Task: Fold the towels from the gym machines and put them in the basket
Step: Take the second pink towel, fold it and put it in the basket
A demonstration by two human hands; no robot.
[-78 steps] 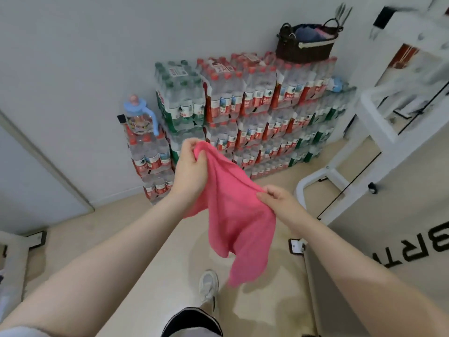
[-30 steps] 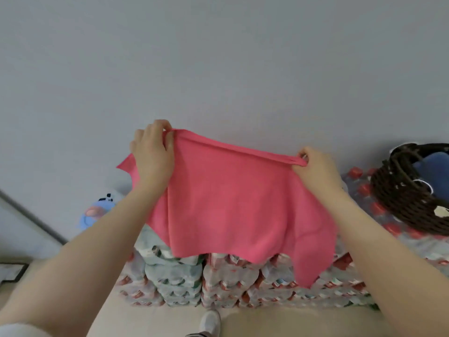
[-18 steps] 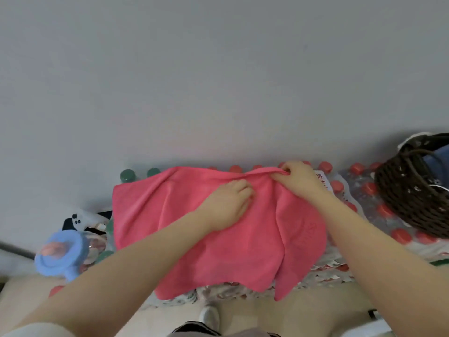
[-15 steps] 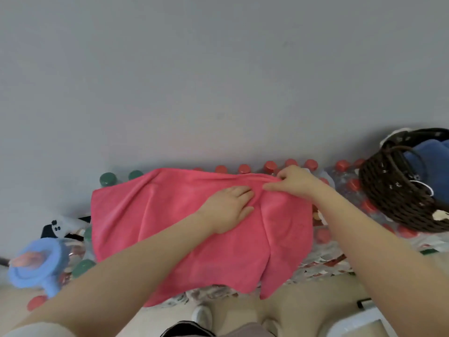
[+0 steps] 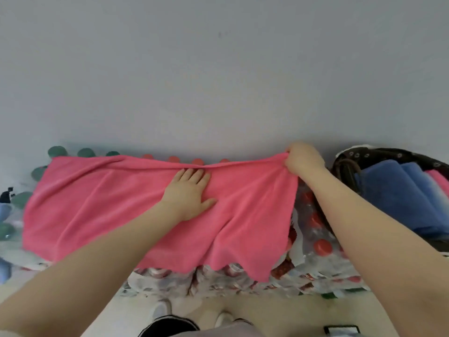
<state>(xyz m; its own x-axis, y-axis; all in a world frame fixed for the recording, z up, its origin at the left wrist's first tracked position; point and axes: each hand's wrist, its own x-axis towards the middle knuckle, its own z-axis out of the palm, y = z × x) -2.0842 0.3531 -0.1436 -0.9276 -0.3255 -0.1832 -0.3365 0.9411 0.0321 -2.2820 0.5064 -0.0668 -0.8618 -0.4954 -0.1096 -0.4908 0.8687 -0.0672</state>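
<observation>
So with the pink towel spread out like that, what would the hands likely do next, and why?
Probably the right hand carries the corner it pinches over to the left, folding the pink towel in half. The towel lies spread across the water bottle packs, the left hand presses flat on its middle as an anchor, and the basket beside it already holds folded towels.

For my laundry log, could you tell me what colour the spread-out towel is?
Pink; the spread-out pink cloth towel shows best in the head view.
</observation>
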